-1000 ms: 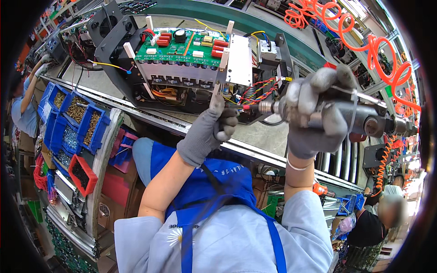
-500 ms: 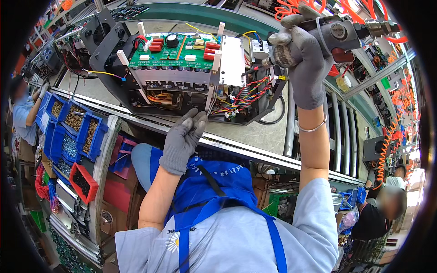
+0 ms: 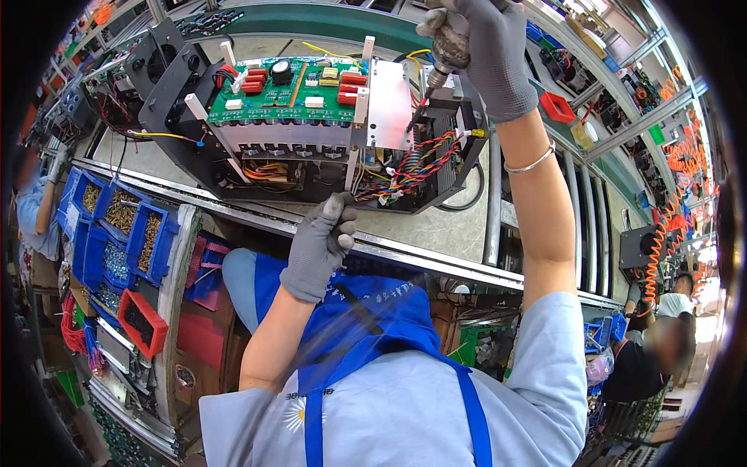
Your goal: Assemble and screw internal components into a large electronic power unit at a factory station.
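Observation:
An open black machine chassis (image 3: 187,78) lies on the workbench, with a green circuit board (image 3: 288,89) on top and a bundle of coloured wires (image 3: 412,167) at its right end. My right hand (image 3: 490,47), in a grey glove, is raised and grips a powered screwdriver (image 3: 445,54) whose bit points down into the chassis beside a bare metal plate (image 3: 389,105). My gloved left hand (image 3: 319,245) hangs at the bench's front edge just below the chassis, fingers loosely curled, holding nothing that I can see.
Blue bins of screws (image 3: 117,229) and a red bin (image 3: 142,323) sit at the lower left. Metal rails (image 3: 498,194) run along the bench on the right. An orange coiled hose (image 3: 661,233) hangs far right. Another person (image 3: 654,358) stands lower right, another's sleeve (image 3: 35,210) at left.
My right hand has carried the screwdriver from the right up and over to the chassis's right end, bit now pointing down. My left hand has dropped from the wires to the bench edge.

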{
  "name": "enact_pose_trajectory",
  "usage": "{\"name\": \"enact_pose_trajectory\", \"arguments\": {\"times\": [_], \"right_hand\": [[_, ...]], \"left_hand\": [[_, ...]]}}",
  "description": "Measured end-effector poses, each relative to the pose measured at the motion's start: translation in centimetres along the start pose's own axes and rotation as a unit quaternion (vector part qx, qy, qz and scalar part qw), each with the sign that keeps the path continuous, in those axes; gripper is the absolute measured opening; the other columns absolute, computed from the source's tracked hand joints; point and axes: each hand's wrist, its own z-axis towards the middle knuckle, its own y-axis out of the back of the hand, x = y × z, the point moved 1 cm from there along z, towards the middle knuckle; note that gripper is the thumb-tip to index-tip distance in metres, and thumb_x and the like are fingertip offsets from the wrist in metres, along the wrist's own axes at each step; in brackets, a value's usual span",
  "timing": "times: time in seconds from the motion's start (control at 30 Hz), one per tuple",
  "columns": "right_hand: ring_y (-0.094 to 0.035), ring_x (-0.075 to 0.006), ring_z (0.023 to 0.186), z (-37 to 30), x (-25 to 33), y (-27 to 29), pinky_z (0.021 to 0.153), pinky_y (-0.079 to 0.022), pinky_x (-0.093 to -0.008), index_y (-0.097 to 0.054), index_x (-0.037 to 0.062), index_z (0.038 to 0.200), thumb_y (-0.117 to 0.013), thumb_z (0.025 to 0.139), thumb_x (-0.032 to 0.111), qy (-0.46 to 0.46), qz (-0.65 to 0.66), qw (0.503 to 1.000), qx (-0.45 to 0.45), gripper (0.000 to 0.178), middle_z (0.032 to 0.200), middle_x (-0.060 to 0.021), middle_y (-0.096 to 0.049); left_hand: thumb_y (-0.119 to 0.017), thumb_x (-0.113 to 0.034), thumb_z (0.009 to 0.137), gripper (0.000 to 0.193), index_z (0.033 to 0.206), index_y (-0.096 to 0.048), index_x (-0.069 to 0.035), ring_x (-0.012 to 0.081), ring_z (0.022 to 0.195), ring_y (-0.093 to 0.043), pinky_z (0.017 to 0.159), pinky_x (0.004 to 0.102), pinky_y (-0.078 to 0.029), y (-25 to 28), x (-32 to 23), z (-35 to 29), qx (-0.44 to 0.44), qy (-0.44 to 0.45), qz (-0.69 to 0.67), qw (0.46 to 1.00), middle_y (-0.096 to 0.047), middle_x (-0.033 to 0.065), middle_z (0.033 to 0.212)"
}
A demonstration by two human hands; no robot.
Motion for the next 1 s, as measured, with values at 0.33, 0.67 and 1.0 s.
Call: {"name": "enact_pose_trajectory", "arguments": {"times": [0.33,0.67,1.0], "right_hand": [[-0.058,-0.0132,0.055,1.8,-1.5,0.6,0.051,-0.048,-0.0266,-0.059,0.0006,0.080,-0.055,0.080,0.010,-0.010,-0.021,0.999,0.048,0.010,0.068,-0.0048,-0.058],[-0.055,-0.0105,0.053,1.1,-1.6,0.3,0.049,-0.044,-0.0236,-0.060,0.0009,0.076,-0.054,0.081,0.006,0.022,-0.012,0.999,0.045,0.009,0.064,-0.0026,-0.056],[-0.058,-0.0115,0.054,0.1,-1.1,0.9,0.045,-0.041,-0.0237,-0.059,0.0019,0.081,-0.058,0.080,0.008,0.005,-0.006,0.998,0.058,0.007,0.067,-0.0035,-0.058]], "left_hand": [[-0.048,-0.025,0.100,0.026,0.112,-0.055,-0.002,0.0082,0.073,-0.060,0.050,0.0178,-0.047,-5.3,-0.6,1.1,-0.042,0.020,0.081,0.996,-0.059,0.0037,0.094],[-0.065,-0.044,0.088,0.037,0.074,-0.051,-0.012,0.0048,0.041,-0.039,0.033,0.0212,-0.024,-9.0,-0.6,6.3,-0.061,-0.033,0.274,0.959,-0.044,-0.0040,0.055],[-0.036,0.007,0.090,0.044,0.133,-0.037,0.011,0.0331,0.109,-0.059,0.093,0.0344,-0.054,-4.1,-1.6,1.0,0.027,-0.015,-0.006,1.000,-0.054,0.0263,0.121]]}}
